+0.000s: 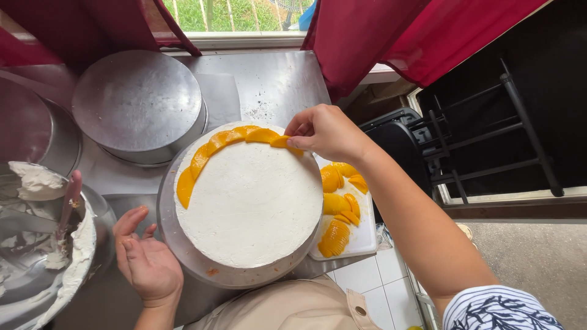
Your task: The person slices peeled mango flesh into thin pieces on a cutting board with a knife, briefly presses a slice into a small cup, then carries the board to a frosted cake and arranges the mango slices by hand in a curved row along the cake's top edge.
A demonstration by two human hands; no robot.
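A round cake (251,201) covered in white cream sits on a metal turntable (183,247). An arc of orange peach slices (211,146) runs along its far-left edge. My right hand (324,131) pinches a peach slice (282,142) at the cake's far-right rim, at the end of the arc. My left hand (147,260) rests open, palm up, against the turntable's near-left edge and holds nothing.
A white board (361,235) with several sliced peach halves (337,205) lies right of the cake. A metal bowl (36,256) of white cream with a spatula stands at left. An upturned round tin (137,104) sits behind. Red curtains and a black rack are at the right.
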